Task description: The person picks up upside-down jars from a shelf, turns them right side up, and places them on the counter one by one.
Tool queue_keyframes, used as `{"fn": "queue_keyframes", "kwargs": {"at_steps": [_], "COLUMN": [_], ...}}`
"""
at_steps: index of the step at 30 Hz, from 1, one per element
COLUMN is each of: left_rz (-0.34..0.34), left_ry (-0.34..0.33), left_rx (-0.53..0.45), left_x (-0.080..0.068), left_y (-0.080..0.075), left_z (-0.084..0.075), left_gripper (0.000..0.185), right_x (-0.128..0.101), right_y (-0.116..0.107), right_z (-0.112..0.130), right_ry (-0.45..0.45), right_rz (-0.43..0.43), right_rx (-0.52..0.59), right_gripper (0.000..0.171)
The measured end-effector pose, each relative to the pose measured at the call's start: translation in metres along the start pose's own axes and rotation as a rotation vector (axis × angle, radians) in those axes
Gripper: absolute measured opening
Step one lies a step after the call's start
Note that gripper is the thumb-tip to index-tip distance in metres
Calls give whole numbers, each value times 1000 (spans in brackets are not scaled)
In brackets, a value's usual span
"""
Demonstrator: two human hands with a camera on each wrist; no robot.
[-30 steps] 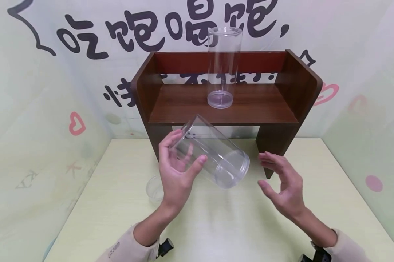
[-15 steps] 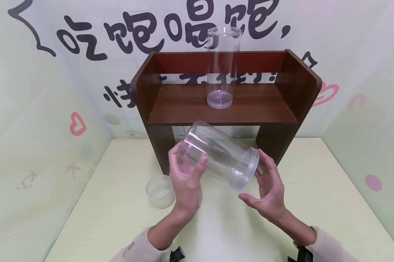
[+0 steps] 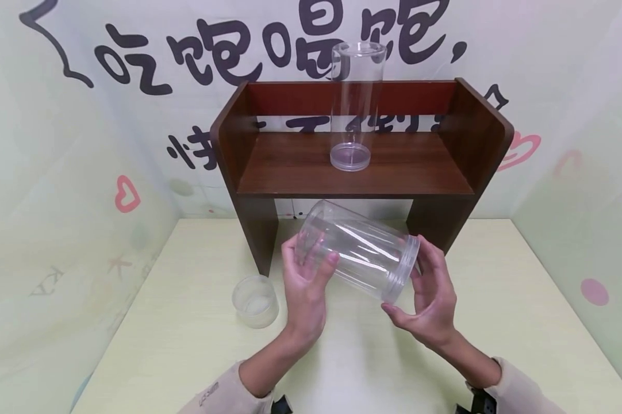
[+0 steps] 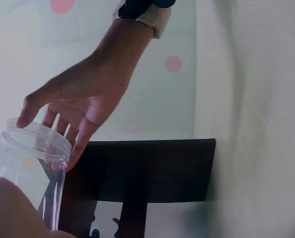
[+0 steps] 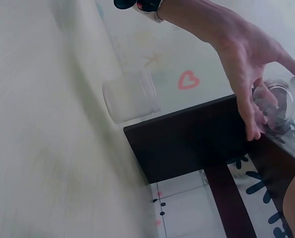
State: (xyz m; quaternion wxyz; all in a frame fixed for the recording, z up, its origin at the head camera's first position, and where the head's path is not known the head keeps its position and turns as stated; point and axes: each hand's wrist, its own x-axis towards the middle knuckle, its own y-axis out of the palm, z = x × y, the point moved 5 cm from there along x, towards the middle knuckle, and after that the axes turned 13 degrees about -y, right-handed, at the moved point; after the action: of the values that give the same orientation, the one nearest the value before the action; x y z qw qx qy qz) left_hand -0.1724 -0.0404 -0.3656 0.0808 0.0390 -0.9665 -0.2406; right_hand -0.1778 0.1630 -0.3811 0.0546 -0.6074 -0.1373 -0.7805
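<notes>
A clear plastic jar (image 3: 360, 244) is held tilted above the table, its ridged end lower and to the right. My left hand (image 3: 306, 293) grips the smooth left end, with the thumb on the near side and the fingers behind. At the ridged end my right hand (image 3: 430, 302) holds the rim, thumb below and fingers at the far side. The left wrist view shows the right thumb and fingers spread across this rim (image 4: 36, 136). On the table left of my left hand stands a short clear cup (image 3: 256, 302).
A dark brown wooden shelf (image 3: 290, 178) stands at the back of the table (image 3: 187, 322), its legs just behind the held jar. Upright on its board is a tall clear cylinder (image 3: 354, 115). Printed cloth walls (image 3: 83, 172) enclose the table on the sides and back.
My left hand has carried the jar right and slightly down, tilting it nearer to level. The right hand has moved left from apart and taken hold of the ridged end.
</notes>
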Motion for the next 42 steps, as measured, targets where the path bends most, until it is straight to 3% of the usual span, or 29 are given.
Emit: {"fn": "queue_keyframes", "kwargs": {"at_steps": [5,10,15,22,25,34,42], "left_rz": [1,16,-3,-120,-165,-274,-345], "left_ry": [-129,-156,-40,275,355,473,477], "left_rx": [199,348,429,533,519,413,432], "left_x": [3,8,13,15,17,26,43], "left_y": [-10,-23,-38,-61,-70,-92,-106], "left_z": [3,1,-5,-25,-33,-54,-64], "left_gripper": [59,61,63,62,62,60,60], "right_x": [8,17,20,23,24,30,39], "right_y": [-7,-17,-30,-40,-44,-55,-64], "right_z": [2,2,2,3,4,7,7], "right_ry": [-62,-35,12,80,99,194,226], "right_rz": [32,99,181,308,362,586,728], "right_rx": [-68,-141,-239,-415,-483,-672,-729], "right_gripper": [104,102,101,102,102,97,102]}}
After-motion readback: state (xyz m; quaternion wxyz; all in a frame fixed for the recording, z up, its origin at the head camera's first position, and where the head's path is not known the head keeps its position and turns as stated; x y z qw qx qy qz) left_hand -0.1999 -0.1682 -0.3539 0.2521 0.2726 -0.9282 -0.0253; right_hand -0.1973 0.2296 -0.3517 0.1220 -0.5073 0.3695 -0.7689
